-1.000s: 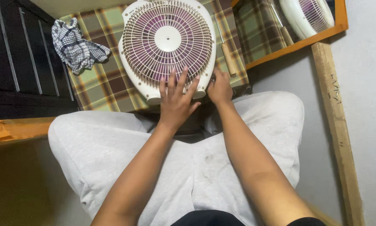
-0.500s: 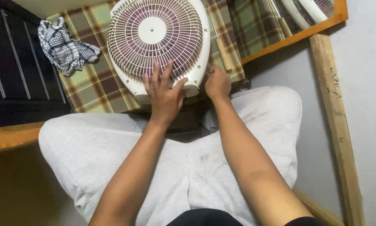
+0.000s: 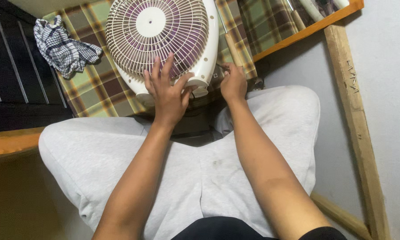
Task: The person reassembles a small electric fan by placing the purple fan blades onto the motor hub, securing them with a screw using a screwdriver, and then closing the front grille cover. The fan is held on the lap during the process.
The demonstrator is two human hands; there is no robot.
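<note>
Fan (image 3: pixel 162 38), a cream plastic table model, lies face up in the upper middle of the frame on a plaid cloth (image 3: pixel 100 86). Its round grille is made of thin ribs radiating from a plain cream disc at the centre, and purple blades show through the ribs. The housing around the grille is smooth and rounded, with a small dark mark near its lower right corner.

The left hand (image 3: pixel 166 95) rests flat on the lower edge of the grille, fingers spread and extended over the ribs, the thumb against the housing rim; it presses rather than grips. The right hand (image 3: pixel 233 84) sits just beside the fan's lower right corner with fingers curled in; a thin dark piece seems pinched at its fingertips, though what it is cannot be made out.

A screwdriver (image 3: pixel 229 38) with a pale wooden handle and slim metal shaft lies on the cloth along the fan's right side, just above the right hand. The cloth is woven in green, brown and tan checks. A crumpled dish towel (image 3: pixel 62 46) in a black-and-white check lies at the upper left, well apart from the fan. Dark slatted furniture (image 3: pixel 13 75) fills the left edge. A mirror (image 3: pixel 307 20) in an orange wooden frame leans at the upper right. Light grey sweatpants (image 3: pixel 97 160) cover the person's knees below.
</note>
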